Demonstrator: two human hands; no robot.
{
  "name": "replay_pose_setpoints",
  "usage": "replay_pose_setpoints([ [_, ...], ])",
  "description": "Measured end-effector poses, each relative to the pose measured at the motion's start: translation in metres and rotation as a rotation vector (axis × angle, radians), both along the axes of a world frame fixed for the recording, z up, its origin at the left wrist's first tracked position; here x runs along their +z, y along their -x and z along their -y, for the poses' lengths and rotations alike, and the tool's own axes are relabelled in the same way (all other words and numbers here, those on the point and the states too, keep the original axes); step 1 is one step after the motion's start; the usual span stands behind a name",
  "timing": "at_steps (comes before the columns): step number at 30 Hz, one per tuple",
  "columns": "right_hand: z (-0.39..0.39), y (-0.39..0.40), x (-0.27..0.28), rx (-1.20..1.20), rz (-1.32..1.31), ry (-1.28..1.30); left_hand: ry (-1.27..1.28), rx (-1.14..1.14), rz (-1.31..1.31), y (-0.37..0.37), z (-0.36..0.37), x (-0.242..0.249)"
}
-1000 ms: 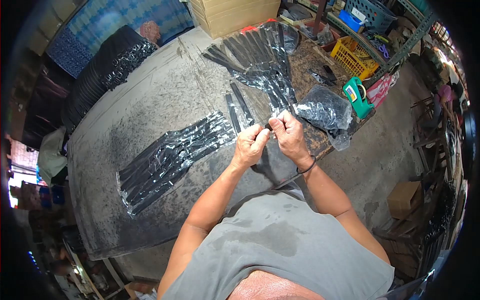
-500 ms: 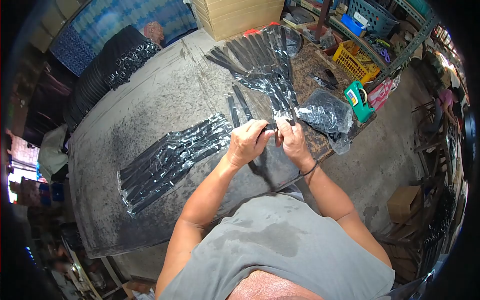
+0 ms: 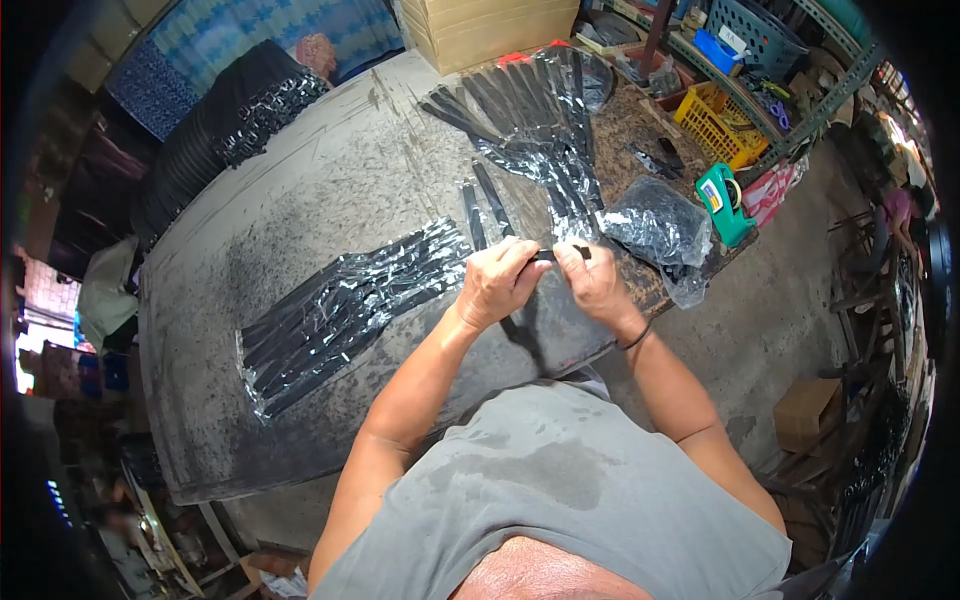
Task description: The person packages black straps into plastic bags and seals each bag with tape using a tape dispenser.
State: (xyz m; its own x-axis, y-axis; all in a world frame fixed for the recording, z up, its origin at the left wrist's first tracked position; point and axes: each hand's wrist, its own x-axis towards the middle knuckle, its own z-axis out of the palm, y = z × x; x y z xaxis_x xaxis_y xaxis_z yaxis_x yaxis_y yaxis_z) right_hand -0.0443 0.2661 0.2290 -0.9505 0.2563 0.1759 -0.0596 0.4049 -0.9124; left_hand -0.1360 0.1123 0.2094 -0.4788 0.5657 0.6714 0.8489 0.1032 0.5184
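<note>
My left hand [image 3: 492, 281] and my right hand [image 3: 597, 281] are both closed, pinching a short black strip [image 3: 545, 255] that spans the small gap between them. Most of the strip is hidden by my fingers. Just beyond my left hand, two black strips in clear wrap [image 3: 487, 205] lie on the worktable [image 3: 290, 215]. To the left is a flat row of wrapped black strips [image 3: 350, 310] with a glossy covering. Past my right hand, a fanned pile of similar black strips [image 3: 530, 120] narrows toward my fingers.
A clear plastic bag of small black pieces [image 3: 655, 228] sits right of my right hand. Beyond it stand a green tape dispenser [image 3: 726, 206] and a yellow basket [image 3: 718, 125]. A cardboard box [image 3: 490, 35] and a bulky black stack [image 3: 210, 135] occupy the far side. Another person [image 3: 897, 212] is at far right.
My right hand has moved slightly right, away from my left, and the strip between them looks thinner. The whole view has shifted a little.
</note>
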Motion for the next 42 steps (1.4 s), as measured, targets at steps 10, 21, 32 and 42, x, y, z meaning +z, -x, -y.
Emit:
replay_pose_setpoints([
  [10, -0.030, 0.015, 0.047, 0.200, 0.010, -0.109, -0.140, -0.256, 0.602, 0.000, 0.002, 0.012],
  [21, -0.037, 0.037, 0.104, 0.126, -0.217, -0.438, -0.057, -0.413, 0.938, 0.011, -0.012, 0.001],
  [32, -0.032, 0.045, 0.087, 0.260, -0.333, -0.412, -0.297, -0.628, 1.043, 0.014, -0.036, 0.039],
  [42, -0.051, 0.014, 0.147, 0.281, -0.431, -0.396, 0.190, -0.959, 0.943, 0.027, -0.027, 0.084],
])
